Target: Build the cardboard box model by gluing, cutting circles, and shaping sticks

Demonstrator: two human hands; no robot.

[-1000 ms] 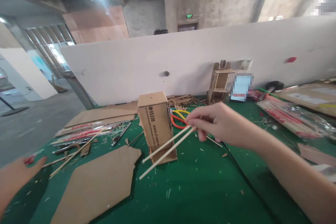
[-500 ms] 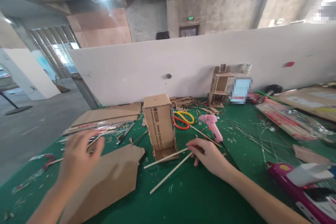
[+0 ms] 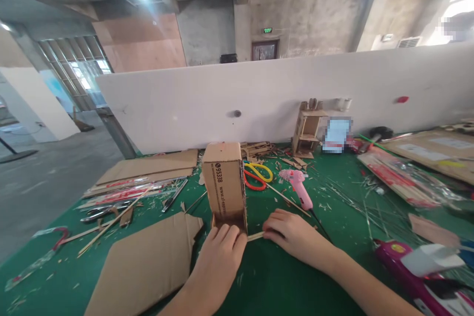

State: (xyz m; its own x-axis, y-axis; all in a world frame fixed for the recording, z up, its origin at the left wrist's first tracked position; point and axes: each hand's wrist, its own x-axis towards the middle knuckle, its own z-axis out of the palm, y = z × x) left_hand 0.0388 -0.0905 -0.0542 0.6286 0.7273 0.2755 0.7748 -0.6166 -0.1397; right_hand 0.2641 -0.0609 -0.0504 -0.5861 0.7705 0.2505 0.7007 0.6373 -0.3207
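Observation:
Both hands meet at a pair of thin wooden sticks (image 3: 255, 236) just in front of an upright cardboard structure (image 3: 223, 173) with printed writing and an open lower part. My right hand (image 3: 299, 237) pinches the sticks at their right end. The fingers of my left hand (image 3: 222, 261) are closed around their left part, covering it. Left of my left hand lies a large flat cut piece of cardboard (image 3: 148, 261). A pink glue gun (image 3: 300, 187) rests beyond my right hand, and orange and yellow handled scissors (image 3: 259, 174) lie behind the structure.
Another thin wooden stick (image 3: 114, 222) lies at the left near pliers (image 3: 105, 211) and a cutter knife (image 3: 175, 195). A small cardboard shelf (image 3: 308, 131) stands by the white partition (image 3: 177, 108). On the right are a purple power strip (image 3: 400, 261) and bagged sticks (image 3: 403, 177).
My left hand has moved right from the table's left side, leaving one stick lying there, and now closes on the sticks in my right hand. Those sticks are now drawn together.

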